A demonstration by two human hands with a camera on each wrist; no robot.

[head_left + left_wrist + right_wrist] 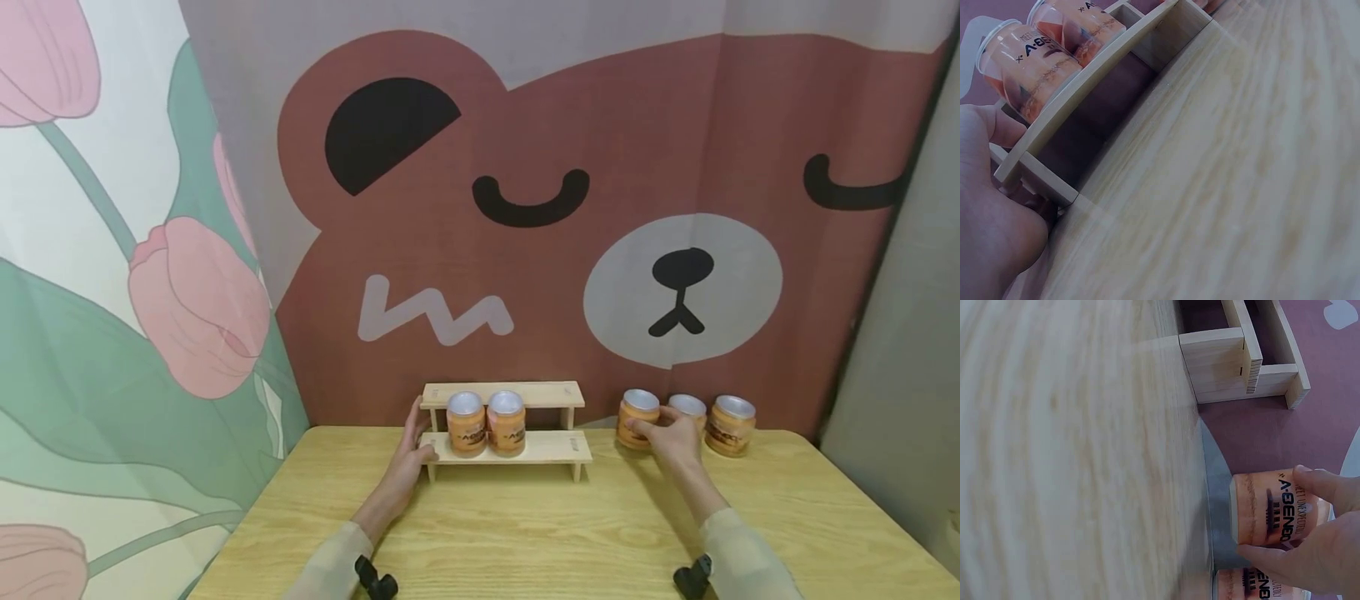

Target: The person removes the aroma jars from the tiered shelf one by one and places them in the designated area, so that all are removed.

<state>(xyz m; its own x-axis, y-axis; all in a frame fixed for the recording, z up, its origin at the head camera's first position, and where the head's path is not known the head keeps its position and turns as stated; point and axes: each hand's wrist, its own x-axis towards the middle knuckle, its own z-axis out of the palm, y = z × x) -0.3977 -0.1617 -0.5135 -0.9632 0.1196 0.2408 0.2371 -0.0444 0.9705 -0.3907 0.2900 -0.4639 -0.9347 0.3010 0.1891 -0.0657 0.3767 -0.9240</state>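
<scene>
A two-tier wooden rack (551, 447) stands at the back of the table. My left hand (408, 462) grips its left end, the thumb lying over the lower shelf close to a can. Side by side on that lower shelf are two orange cans with silver lids, a left can (467, 429) and a right can (507, 429). Right of the rack, my right hand (677, 446) holds another orange can (1266, 506) between thumb and fingers. In the right wrist view its base is slightly off the tabletop.
Beside the right hand stand two more orange cans, one partly covered can (687, 406) and one at the far right (731, 427). A bear-print curtain (540, 283) hangs right behind the wooden table (510, 533). A tulip-print curtain (135, 333) borders the left side.
</scene>
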